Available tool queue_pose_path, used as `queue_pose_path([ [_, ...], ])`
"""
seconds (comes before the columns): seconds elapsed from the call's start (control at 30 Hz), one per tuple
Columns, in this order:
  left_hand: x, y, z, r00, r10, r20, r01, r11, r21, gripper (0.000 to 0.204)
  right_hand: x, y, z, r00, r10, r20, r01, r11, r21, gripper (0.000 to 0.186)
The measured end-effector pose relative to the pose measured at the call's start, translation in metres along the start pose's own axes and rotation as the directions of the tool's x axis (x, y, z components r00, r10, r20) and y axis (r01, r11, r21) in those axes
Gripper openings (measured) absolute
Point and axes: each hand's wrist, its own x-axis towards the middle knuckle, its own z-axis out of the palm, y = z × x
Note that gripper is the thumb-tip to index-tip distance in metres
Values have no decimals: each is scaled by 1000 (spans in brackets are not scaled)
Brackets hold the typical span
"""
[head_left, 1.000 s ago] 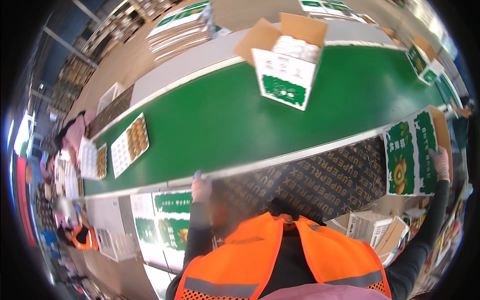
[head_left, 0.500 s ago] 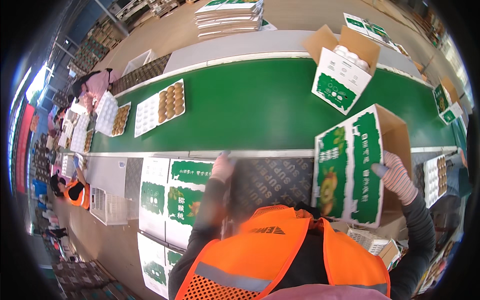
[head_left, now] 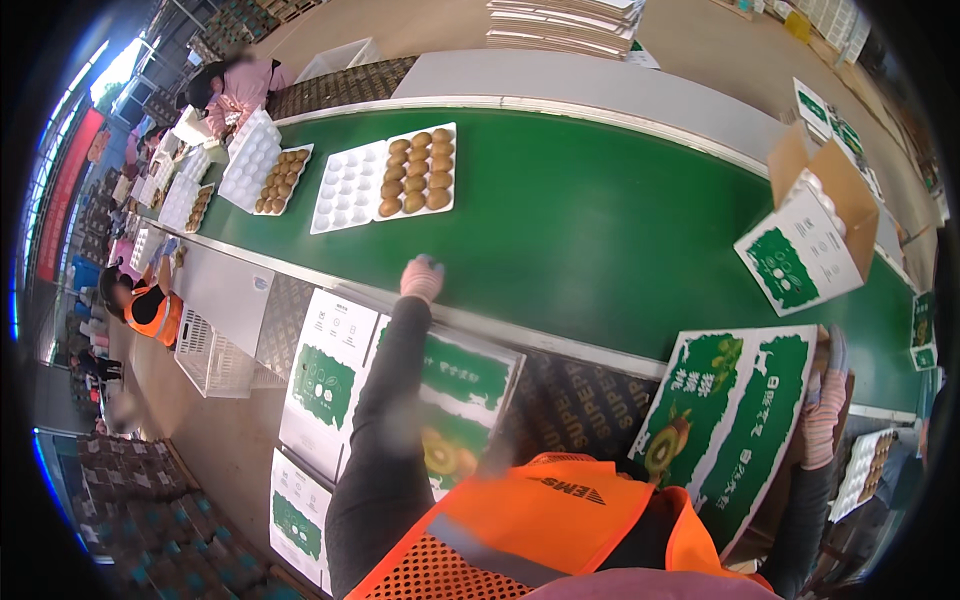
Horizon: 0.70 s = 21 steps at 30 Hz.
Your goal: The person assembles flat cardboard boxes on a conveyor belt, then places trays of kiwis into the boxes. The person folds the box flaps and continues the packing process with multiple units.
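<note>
My left hand [head_left: 422, 278], in a pink striped glove with grey-blue fingertips, reaches out over the green conveyor belt [head_left: 560, 200]. Its fingers point forward, somewhat foreshortened, with nothing seen in them. Beyond it lies an unfolded white tray: one half holds rows of brown kiwifruit [head_left: 418, 172], the other half [head_left: 347, 188] has bare hollows. My right hand [head_left: 826, 410] grips the right edge of a white and green kiwifruit carton [head_left: 725, 415], which tilts at the belt's near edge. The carton's inside is hidden from here.
An open carton [head_left: 808, 245] with white trays inside stands on the belt at right. More kiwifruit trays [head_left: 285, 180] lie left. Flat printed cartons [head_left: 325, 390] lie beside my left arm. Co-workers [head_left: 150, 300] stand along the line. A white crate [head_left: 210, 355] stands left.
My left hand has moved out over the belt from its near edge. My right hand and its carton have tilted and come nearer. The whole view has swung left.
</note>
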Motion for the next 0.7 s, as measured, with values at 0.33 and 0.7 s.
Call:
queue_pose_path([
  [0.33, 146, -146, 2, 961, -174, -217, 254, 867, 429, 37, 34, -52, 21, 867, 486, 106, -494, 816, 299, 49],
  [0.7, 188, -144, -10, 953, -303, -16, 257, 779, 573, 23, 4, 49, 15, 683, 728, 57, -713, 682, -164, 50],
])
